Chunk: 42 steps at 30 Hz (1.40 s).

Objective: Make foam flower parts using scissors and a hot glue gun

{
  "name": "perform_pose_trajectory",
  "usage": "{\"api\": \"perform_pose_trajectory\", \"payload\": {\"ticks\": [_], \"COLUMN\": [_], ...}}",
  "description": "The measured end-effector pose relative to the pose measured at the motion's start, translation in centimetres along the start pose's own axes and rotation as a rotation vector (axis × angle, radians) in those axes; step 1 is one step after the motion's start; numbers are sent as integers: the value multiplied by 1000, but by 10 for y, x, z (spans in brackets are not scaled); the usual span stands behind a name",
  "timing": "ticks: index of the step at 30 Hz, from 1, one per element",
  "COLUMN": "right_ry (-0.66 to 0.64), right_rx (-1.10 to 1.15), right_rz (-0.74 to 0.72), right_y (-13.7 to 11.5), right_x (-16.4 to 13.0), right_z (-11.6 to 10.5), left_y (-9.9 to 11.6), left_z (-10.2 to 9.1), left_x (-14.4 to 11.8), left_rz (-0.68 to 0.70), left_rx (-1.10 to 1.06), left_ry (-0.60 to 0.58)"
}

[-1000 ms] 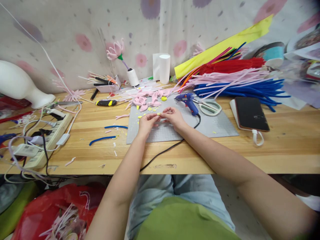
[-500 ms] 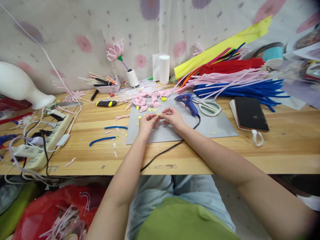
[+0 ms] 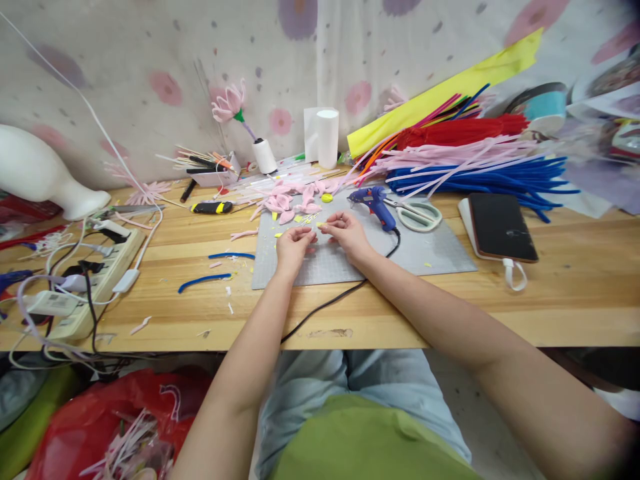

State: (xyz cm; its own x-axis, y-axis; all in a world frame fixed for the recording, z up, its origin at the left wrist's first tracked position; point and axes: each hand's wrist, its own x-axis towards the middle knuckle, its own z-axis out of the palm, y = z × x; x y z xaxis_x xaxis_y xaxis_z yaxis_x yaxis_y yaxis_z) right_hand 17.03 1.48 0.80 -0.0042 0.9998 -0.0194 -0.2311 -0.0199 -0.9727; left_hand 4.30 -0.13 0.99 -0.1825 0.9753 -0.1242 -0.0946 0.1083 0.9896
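Observation:
Both of my hands hover over a grey cutting mat [image 3: 430,250] on the wooden table [image 3: 575,300]. My right hand [image 3: 349,235] pinches a small yellow piece [image 3: 319,225] at its fingertips. A short gap separates it from my left hand [image 3: 294,244], whose fingers are curled together; whether they hold anything is too small to tell. Just beyond the hands lie pink pipe-cleaner petals [image 3: 293,200] and yellow scraps. A blue glue gun [image 3: 375,202] rests right of my right hand, and its black cord runs under that wrist.
White-handled scissors [image 3: 420,215] and a black phone [image 3: 501,227] lie to the right. Bundles of blue, pink and red pipe cleaners [image 3: 480,177] fill the back right. A power strip [image 3: 95,277] with cables sits at left, near blue pipe-cleaner pieces [image 3: 204,280]. A red bag [image 3: 100,420] sits below the table.
My hands, which met on the small yellow piece, have drawn slightly apart. The piece now shows at my right fingertips.

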Motion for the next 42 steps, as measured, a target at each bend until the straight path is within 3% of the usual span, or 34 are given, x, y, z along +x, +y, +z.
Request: {"api": "perform_pose_trajectory", "payload": {"ticks": [11,31,38,42], "right_ry": [-65,-43,-114,-86], "right_rx": [-15,-51,-104,-121], "right_rz": [36,156,65,34], "right_y": [0,-8,-6,-3], "right_x": [-1,-1,-1,3], "right_z": [2,3,3,2], "left_y": [0,-7,-10,-9], "left_z": [1,-2,-1,-1], "left_x": [-1,3,5,4], "left_rz": [30,65,80,66], "left_rx": [5,1,39,49], "left_ry": [-20,-51,-72,-80]}}
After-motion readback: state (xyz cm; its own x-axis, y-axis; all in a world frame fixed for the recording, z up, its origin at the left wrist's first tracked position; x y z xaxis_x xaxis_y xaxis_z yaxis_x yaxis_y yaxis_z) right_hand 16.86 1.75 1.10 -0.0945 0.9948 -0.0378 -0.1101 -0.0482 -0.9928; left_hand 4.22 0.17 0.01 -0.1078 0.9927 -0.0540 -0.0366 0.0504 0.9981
